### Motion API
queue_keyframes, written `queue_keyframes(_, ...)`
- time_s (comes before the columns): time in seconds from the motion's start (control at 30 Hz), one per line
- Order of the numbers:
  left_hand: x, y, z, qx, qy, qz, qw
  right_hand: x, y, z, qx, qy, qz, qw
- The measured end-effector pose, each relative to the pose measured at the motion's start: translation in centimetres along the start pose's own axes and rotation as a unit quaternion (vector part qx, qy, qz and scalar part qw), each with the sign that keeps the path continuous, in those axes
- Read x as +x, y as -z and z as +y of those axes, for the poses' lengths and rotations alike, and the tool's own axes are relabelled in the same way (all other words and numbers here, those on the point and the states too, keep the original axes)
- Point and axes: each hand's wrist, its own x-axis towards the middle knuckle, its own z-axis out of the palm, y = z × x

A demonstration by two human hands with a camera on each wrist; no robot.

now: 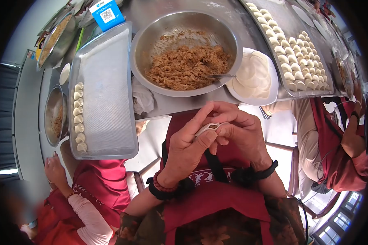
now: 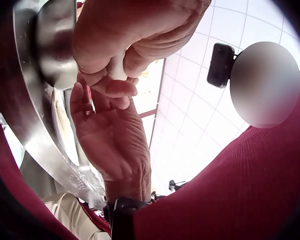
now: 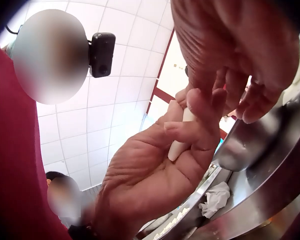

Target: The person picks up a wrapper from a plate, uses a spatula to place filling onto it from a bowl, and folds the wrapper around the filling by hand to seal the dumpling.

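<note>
Between both hands, a folded white dumpling wrapper (image 1: 208, 128) shows a little brown filling at its open edge. The left hand (image 1: 188, 147) curls round its left side, thumb along the near edge. Fingers and thumb of the right hand (image 1: 243, 132) pinch its right side. In the left wrist view the wrapper (image 2: 117, 66) is mostly hidden by fingers; in the right wrist view the white dough (image 3: 181, 137) lies against the palm of the left hand (image 3: 155, 165). Beyond the hands stand a steel bowl (image 1: 137, 53) of brown filling and a plate (image 1: 274, 87) of round wrappers.
At the left, a metal tray (image 1: 106, 94) holds a column of dumplings. Another tray (image 1: 270, 49) at the right bears many rows. Crumpled white paper (image 1: 143, 99) lies beside the bowl. People in red aprons (image 1: 104, 179) sit on either side.
</note>
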Motion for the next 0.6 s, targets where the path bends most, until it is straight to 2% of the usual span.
queue_keyframes(0.13,0.1,0.0,0.0,0.023,0.008,-0.01,1.0,-0.1,-0.2,0.8,-0.047,0.07,0.028,0.996)
queue_keyframes(0.33,-0.4,0.4,0.3,0.049,0.025,-0.002,0.998,-0.4,-0.5,0.9,0.005,0.028,0.029,0.999)
queue_keyframes(0.43,-0.4,0.3,0.2,0.048,0.016,-0.002,0.999,-0.3,-0.8,0.6,-0.042,0.038,0.039,0.998)
queue_keyframes(0.6,-0.4,0.9,0.9,0.076,0.047,-0.04,0.995,-0.1,-0.1,1.1,-0.134,0.092,0.008,0.987)
